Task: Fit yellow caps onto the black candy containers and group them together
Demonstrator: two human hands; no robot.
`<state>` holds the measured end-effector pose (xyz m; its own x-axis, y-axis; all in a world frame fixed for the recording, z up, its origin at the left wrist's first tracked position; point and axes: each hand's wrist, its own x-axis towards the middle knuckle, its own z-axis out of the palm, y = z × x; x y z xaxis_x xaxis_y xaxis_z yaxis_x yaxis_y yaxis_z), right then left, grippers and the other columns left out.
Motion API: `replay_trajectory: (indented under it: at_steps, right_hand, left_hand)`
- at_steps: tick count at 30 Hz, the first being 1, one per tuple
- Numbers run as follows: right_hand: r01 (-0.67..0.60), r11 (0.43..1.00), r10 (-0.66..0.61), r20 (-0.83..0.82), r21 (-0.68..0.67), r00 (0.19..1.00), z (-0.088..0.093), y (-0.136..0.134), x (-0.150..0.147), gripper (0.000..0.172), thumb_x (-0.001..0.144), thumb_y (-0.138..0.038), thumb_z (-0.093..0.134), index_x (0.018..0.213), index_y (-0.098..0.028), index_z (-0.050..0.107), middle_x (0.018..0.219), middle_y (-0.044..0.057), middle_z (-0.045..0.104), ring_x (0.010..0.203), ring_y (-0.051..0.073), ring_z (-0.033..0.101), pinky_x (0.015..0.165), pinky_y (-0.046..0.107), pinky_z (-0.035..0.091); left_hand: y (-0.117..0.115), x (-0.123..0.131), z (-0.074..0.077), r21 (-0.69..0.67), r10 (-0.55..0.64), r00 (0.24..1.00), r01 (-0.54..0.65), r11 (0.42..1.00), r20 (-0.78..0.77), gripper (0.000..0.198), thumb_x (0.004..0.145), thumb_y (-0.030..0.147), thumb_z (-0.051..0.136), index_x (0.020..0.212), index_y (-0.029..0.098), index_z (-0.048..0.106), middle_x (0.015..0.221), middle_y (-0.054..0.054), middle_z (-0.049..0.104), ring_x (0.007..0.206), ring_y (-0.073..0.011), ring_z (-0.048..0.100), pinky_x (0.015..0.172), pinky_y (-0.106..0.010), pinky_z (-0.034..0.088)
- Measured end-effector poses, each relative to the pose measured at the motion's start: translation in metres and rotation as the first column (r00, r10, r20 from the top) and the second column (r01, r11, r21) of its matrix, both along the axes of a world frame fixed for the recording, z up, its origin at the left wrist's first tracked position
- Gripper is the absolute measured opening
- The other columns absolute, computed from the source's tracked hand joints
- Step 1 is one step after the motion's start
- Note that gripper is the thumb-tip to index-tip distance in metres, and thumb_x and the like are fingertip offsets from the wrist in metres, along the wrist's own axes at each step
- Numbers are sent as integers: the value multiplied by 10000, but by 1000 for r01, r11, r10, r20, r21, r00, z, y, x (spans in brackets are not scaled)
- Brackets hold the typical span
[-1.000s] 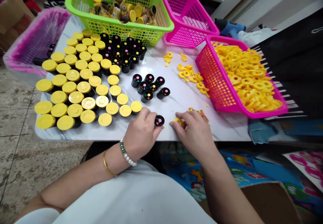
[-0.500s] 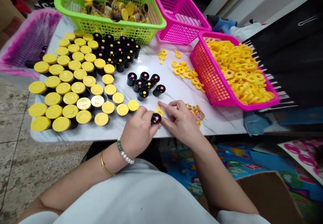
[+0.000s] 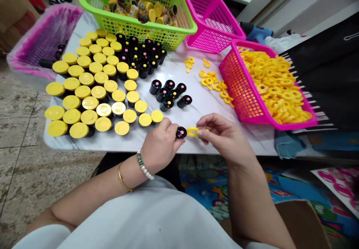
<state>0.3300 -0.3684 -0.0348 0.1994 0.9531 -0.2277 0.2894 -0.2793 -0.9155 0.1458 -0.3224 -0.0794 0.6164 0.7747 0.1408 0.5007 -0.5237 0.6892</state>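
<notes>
Grips a black cup [image 3: 182,132] in the left hand [image 3: 159,143] and pinches a yellow ring [image 3: 192,133] beside it in the right hand [image 3: 231,138], at the near edge of the bench [image 3: 206,105]. Faces black cups [image 3: 166,104] farther in and a green basket [image 3: 183,28] at the far edge.

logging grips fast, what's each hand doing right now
Left hand: closed, holding a black cup.
Right hand: closed, pinching a yellow ring piece.

Rows of yellow-capped pots [image 3: 89,117] and a basket [image 3: 241,105] of yellow rings [image 3: 276,86] suggest an assembly workshop.
</notes>
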Motion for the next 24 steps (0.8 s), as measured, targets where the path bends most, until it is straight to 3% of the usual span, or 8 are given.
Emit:
replay_trajectory:
  at_steps: [2, 5, 10, 14, 19, 24]
  right_hand:
    - [7, 999, -10, -67, -33, 998, 7, -1, -6, 270, 689, -337, 797, 876, -179, 684, 706, 6, 617, 515, 94, 501, 440, 226, 400]
    - [-49, 996, 46, -42, -74, 998, 13, 4, -20, 208, 707, -332, 775, 818, -164, 722, 674, 13, 646, 489, 81, 484, 436, 222, 387]
    - [16, 997, -10, 65, -78, 998, 9, 12, -32, 188, 730, -322, 745, 809, -152, 731, 594, -5, 628, 456, 75, 472, 418, 212, 360]
    - [73, 997, -73, 116, 4, 991, 3, 8, -31, 212, 714, -349, 774, 760, -154, 704, 623, 8, 641, 447, 89, 511, 418, 228, 403]
    - [79, 996, -81, -53, -52, 995, -6, 5, -29, 283, 724, -410, 775, 785, -170, 638, 590, -8, 641, 440, 103, 555, 436, 231, 464]
    - [47, 992, -65, -150, -121, 986, -7, 4, -32, 360, 726, -484, 761, 817, -206, 552, 569, -29, 637, 449, 126, 605, 447, 239, 508]
  left_hand:
    - [0, 0, 0, 3, -5, 1000, 5, 1000, -11, 168, 853, 246, 669, 979, 141, 634, 976, -72, 573, 825, -185, 616, 757, -310, 544]
    - [1, 0, 1, 0, -9, 999, 9, 1000, -38, 151, 873, 243, 639, 983, 140, 649, 934, -61, 566, 782, -173, 600, 725, -291, 531]
    - [1, 0, 2, -4, -8, 999, 8, 1000, -38, 156, 887, 269, 629, 980, 147, 660, 893, -47, 560, 759, -166, 584, 704, -277, 514]
    - [0, 0, 0, -3, -17, 1000, 17, 1000, -13, 154, 891, 284, 634, 962, 150, 662, 899, -45, 565, 761, -159, 586, 704, -269, 503]
    - [2, 0, 2, -35, -7, 1000, 7, 999, -23, 175, 883, 328, 645, 934, 163, 674, 845, -33, 569, 738, -165, 583, 678, -274, 478]
    - [5, -4, 18, -179, -86, 996, 82, 980, -19, 106, 841, 227, 640, 927, 168, 662, 752, -19, 609, 687, -169, 590, 629, -271, 447]
